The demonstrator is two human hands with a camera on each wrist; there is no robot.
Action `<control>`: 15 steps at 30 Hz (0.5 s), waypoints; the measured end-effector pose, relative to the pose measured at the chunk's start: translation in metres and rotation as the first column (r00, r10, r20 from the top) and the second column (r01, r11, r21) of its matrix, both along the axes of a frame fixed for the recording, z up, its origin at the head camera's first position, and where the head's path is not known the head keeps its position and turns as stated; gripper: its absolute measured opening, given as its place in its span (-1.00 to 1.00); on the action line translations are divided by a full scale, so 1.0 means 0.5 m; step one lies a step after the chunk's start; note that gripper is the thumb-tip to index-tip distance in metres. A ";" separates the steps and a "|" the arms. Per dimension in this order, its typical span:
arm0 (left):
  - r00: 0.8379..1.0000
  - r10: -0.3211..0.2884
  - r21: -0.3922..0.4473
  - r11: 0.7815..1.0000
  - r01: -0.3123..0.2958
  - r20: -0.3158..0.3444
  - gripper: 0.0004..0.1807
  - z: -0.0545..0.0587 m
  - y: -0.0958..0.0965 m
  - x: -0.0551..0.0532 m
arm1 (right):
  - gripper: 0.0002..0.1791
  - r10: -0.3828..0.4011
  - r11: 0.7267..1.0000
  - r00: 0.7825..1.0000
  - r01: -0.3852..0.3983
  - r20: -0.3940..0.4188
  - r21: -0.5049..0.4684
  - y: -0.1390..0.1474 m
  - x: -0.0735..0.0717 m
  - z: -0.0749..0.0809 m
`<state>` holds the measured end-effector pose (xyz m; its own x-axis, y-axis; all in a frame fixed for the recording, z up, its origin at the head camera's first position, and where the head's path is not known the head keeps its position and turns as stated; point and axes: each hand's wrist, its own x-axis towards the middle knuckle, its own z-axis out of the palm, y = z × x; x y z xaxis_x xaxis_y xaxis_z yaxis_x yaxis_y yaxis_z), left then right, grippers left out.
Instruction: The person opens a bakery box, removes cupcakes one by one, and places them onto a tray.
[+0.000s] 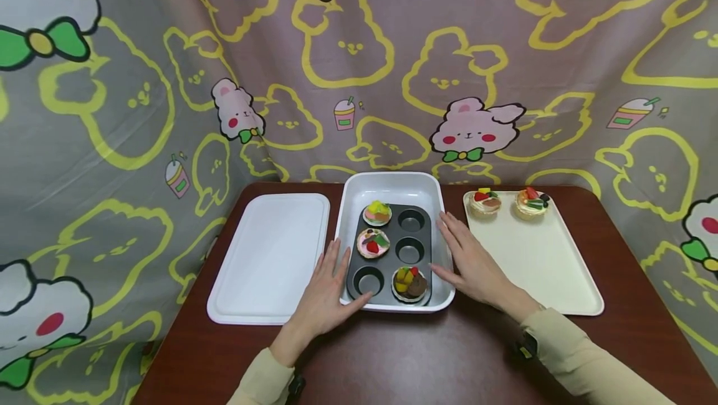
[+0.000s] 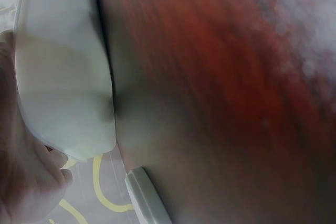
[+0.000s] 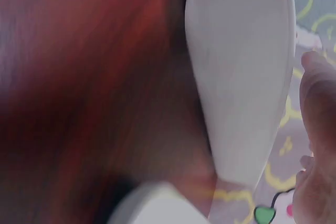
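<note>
A white basin (image 1: 392, 188) holds a dark muffin tin (image 1: 394, 230). Three toy tarts sit in the tin's cups: a yellow-topped tart (image 1: 378, 212), a pink tart (image 1: 373, 243) with a strawberry, and a brown tart (image 1: 409, 285). My left hand (image 1: 325, 296), fingers spread, is at the basin's left side near the front corner. At the right side, my right hand (image 1: 479, 265) has its fingers extended along the rim. Both wrist views show the basin's outer wall (image 2: 63, 77) beside a hand; whether the fingers touch it I cannot tell.
A flat white tray (image 1: 269, 255) lies left of the basin. On the right, a cream tray (image 1: 538, 262) carries a fruit tart (image 1: 484, 204) and another fruit tart (image 1: 530, 203) at its far end. A patterned curtain (image 1: 387, 100) hangs behind the brown table (image 1: 404, 355).
</note>
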<state>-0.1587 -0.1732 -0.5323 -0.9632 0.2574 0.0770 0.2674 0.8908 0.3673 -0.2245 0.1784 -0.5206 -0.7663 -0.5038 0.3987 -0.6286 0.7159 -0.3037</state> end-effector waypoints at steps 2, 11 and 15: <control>1.000 -0.001 -0.002 1.000 0.001 -0.001 0.20 0.000 0.000 0.001 | 0.14 0.035 0.999 0.999 -0.035 -0.007 0.026 -0.012 0.013 0.001; 1.000 -0.001 -0.004 1.000 0.001 -0.007 0.20 -0.002 -0.001 0.000 | 0.18 0.172 0.982 0.985 -0.172 0.010 0.083 -0.051 0.047 0.007; 1.000 -0.002 -0.003 1.000 0.002 -0.009 0.20 -0.003 -0.001 -0.001 | 0.18 0.215 0.973 0.976 -0.213 -0.011 0.088 -0.061 0.045 0.007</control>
